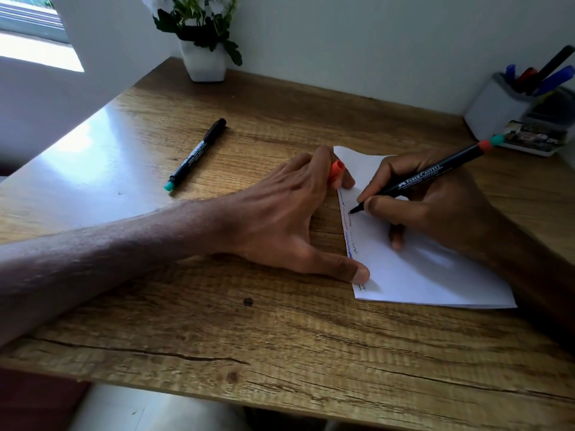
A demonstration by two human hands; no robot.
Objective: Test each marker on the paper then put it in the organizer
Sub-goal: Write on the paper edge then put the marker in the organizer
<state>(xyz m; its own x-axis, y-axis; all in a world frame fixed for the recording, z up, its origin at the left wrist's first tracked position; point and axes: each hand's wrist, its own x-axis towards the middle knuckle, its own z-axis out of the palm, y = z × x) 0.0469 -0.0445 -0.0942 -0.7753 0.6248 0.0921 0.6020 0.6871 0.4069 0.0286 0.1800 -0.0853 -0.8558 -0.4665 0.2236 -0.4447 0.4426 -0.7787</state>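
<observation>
Right hand had its grip closed around a black Faber-Castell marker, fingers pinched low near the tip. That tip touched the white paper close to its left edge, next to a row of wavy blue, red and dark test lines. The marker's back end, with an orange and teal band, pointed up and to the right, toward the organizer.

Left hand lay flat on the wooden counter, fingers spread, with the thumb and a fingertip pressing down the paper's left edge. An orange cap was tucked between its fingers.

One more black marker with a teal end lay on the counter, well apart to the left of the paper, its cap on.

At the far right stood the white organizer, with blue, red and black pens sticking out of its cup. In the back corner sat a white pot with a green plant.
</observation>
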